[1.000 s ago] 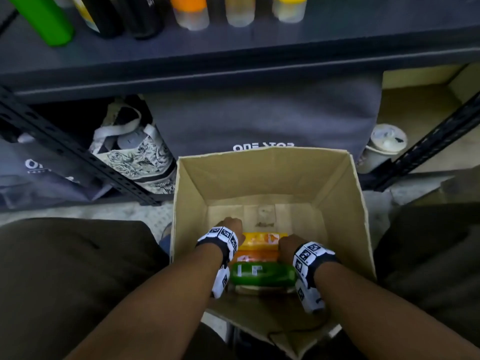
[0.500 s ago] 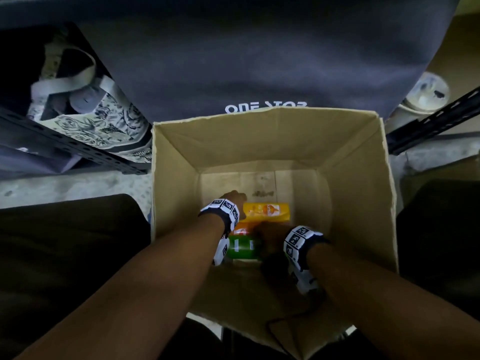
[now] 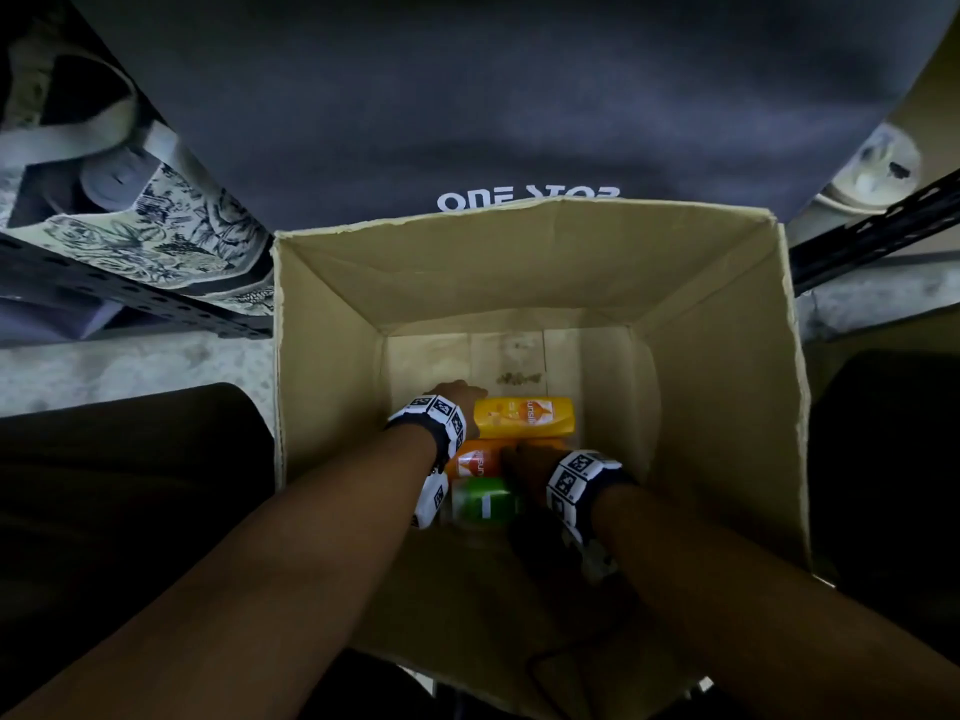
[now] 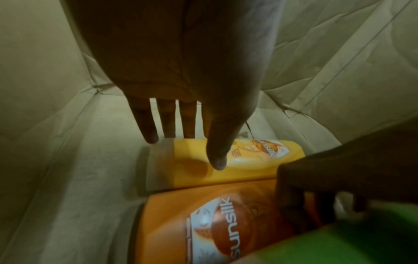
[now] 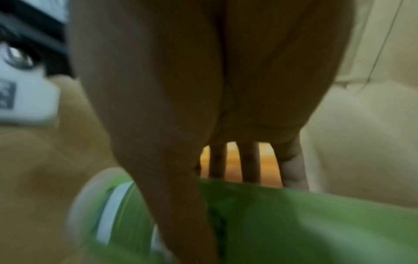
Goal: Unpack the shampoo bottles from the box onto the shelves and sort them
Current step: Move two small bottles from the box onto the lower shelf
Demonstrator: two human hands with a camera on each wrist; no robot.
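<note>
Three shampoo bottles lie side by side at the bottom of an open cardboard box (image 3: 727,356): yellow (image 3: 524,417) farthest, orange (image 3: 475,459) in the middle, green (image 3: 483,504) nearest. My left hand (image 3: 457,396) hovers at the yellow bottle's (image 4: 248,166) left end. Its fingers (image 4: 149,128) are straight at the far edge and its thumb is over the body. My right hand (image 3: 522,462) straddles the green bottle (image 5: 294,223), with the fingers (image 5: 250,164) down its far side against the orange one and the thumb across its near side. The right wrist view is blurred.
A grey cloth printed "ONE STOP" (image 3: 519,96) hangs behind the box. A patterned bag (image 3: 130,226) sits at the left behind a black rack bar (image 3: 130,298). Another rack bar (image 3: 872,226) and a white round lid (image 3: 872,163) are at the right. My dark-clothed legs flank the box.
My head has tipped down and closer, so the upper shelf has left view. My right hand has moved left from the bottles' right ends onto the green bottle. My left hand has stayed by the yellow bottle.
</note>
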